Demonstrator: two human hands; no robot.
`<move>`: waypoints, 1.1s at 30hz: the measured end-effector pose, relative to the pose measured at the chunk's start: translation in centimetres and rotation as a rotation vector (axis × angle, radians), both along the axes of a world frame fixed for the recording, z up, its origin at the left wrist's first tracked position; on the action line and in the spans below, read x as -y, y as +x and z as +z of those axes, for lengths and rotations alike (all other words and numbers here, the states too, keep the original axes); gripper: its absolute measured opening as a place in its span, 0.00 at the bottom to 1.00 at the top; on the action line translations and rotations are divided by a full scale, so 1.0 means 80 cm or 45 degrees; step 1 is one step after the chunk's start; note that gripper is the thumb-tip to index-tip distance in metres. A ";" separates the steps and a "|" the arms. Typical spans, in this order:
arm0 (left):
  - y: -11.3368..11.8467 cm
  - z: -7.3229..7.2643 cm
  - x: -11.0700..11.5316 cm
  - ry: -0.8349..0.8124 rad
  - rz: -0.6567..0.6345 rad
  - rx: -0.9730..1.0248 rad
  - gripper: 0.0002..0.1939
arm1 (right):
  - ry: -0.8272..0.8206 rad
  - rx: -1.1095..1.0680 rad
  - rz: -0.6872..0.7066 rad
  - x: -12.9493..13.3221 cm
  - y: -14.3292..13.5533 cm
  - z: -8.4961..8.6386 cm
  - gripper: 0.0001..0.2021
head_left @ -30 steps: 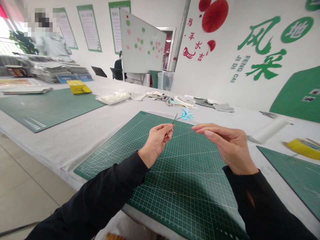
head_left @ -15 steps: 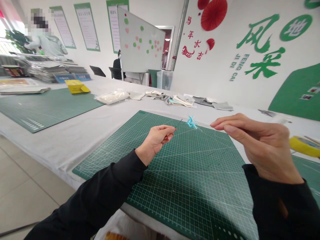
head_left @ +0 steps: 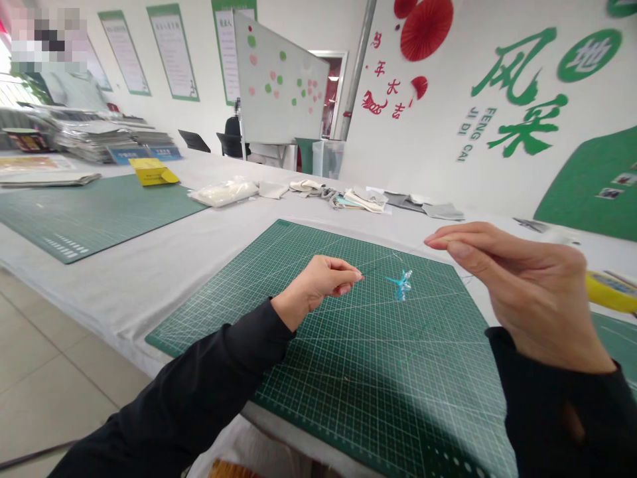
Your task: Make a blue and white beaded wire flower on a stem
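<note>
A small light-blue ornament with clear, shiny beads [head_left: 403,285] hangs in the air between my hands, above the green cutting mat [head_left: 318,345]. My left hand [head_left: 331,282] is closed in a pinch just left of it, on a thin dark wire-like piece that shows faintly beyond the fingertips. Higher up on the right, my right hand [head_left: 517,285] pinches a very fine thread [head_left: 421,247]. The thread is hard to follow, with a loose curl above the ornament. Both hands are apart from the blue piece.
A second cutting mat [head_left: 109,212] lies at the left, with a yellow card box [head_left: 152,172] at its far edge. A plastic-wrapped packet [head_left: 226,192] and folded cloths [head_left: 361,199] line the back. Yellow tape [head_left: 614,292] sits at the right. A person [head_left: 74,86] stands far left.
The blue ornament has dropped lower, shifted right and turned. My left hand has moved slightly right and down; my right hand has shifted a little right. The far person has moved left.
</note>
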State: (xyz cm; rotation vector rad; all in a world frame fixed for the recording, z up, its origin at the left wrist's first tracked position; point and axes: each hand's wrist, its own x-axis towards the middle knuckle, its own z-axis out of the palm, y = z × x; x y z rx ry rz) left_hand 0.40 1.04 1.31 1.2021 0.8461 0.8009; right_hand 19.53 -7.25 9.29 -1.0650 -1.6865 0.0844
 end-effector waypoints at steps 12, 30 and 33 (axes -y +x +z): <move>-0.002 0.002 0.006 -0.185 -0.401 0.074 0.02 | -0.458 -0.774 0.247 -0.040 0.035 -0.026 0.03; -0.001 0.003 0.015 -0.267 -0.617 0.165 0.07 | -0.817 -1.081 0.577 -0.068 0.008 -0.067 0.11; -0.001 0.004 0.016 -0.299 -0.615 0.193 0.06 | -0.850 -1.102 0.572 -0.073 0.006 -0.079 0.10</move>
